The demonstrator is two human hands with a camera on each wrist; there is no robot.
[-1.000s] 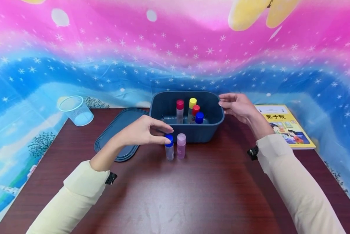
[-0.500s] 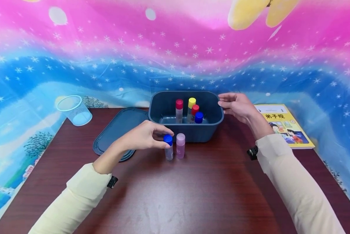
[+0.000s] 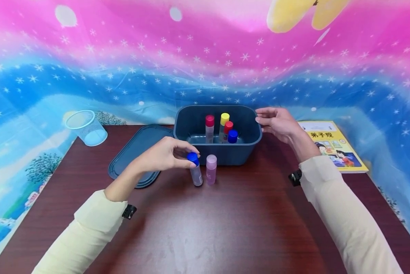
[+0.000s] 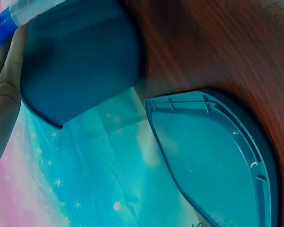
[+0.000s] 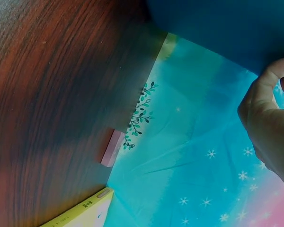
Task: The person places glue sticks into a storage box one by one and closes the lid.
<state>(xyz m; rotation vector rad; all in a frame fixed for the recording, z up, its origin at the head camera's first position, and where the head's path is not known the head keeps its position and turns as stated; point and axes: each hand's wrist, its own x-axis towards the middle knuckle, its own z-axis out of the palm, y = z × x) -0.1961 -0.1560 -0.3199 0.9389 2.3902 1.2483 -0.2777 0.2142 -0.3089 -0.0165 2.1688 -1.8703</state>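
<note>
My left hand (image 3: 164, 154) pinches the blue cap of a slim clear glue stick (image 3: 196, 176) between thumb and fingers. The stick leans, its top toward the left; whether its base touches the table is hard to tell. Just right of it a pink glue stick (image 3: 211, 170) stands upright. Behind them sits a dark blue-grey box (image 3: 222, 155), with several capped sticks upright inside, among them a yellow-capped one (image 3: 224, 118) and a blue-capped one (image 3: 232, 136). My right hand (image 3: 278, 123) rests its fairly straight fingertips against the box's right rim.
A dark lid (image 3: 136, 152) lies left of the box, partly behind my left hand. A light-blue mesh cup (image 3: 88, 129) stands at the back left. A yellow book (image 3: 335, 146) lies beyond my right wrist. Patterned cloth (image 3: 205, 68) hangs behind the table.
My left hand has closed on the blue-capped glue stick, which went from upright to leaning, its top moved left. The right hand has stayed at the box rim.
</note>
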